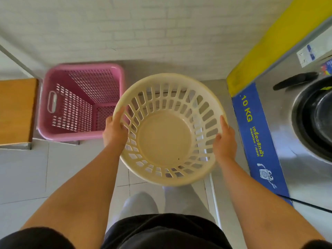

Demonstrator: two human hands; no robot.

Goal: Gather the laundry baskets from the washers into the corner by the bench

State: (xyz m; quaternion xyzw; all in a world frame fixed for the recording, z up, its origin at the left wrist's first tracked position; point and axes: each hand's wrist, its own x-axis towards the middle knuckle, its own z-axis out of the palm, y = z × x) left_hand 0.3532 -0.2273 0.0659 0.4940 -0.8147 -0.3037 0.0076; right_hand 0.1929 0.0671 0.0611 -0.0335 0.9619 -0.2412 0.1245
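Basket position: the round cream laundry basket [168,130] is held in the air above the tiled floor [23,169], tilted so its open mouth and solid bottom face the camera. It is empty.

Left hand [114,131]: grips the basket rim on its left side, thumb laid along the rim's upper face, the other fingers wrapped under the edge.

Right hand [224,141]: grips the rim on the opposite side, thumb over the top, fingers curled around the outer wall. Both hands are closed on the basket.

Corner area: a pink rectangular laundry basket [80,101] stands on the floor against the white brick wall [143,27], just beside the end of a wooden bench [17,110] on its left. It is empty, with a handle slot in its left wall. The cream basket's left edge overlaps the pink basket's right side in the view; whether the two touch cannot be determined.

Right side: a front-loading washer [305,114] with a stainless front and dark round door, bearing a blue "10 KG" label strip [258,137] below a yellow panel [265,51].
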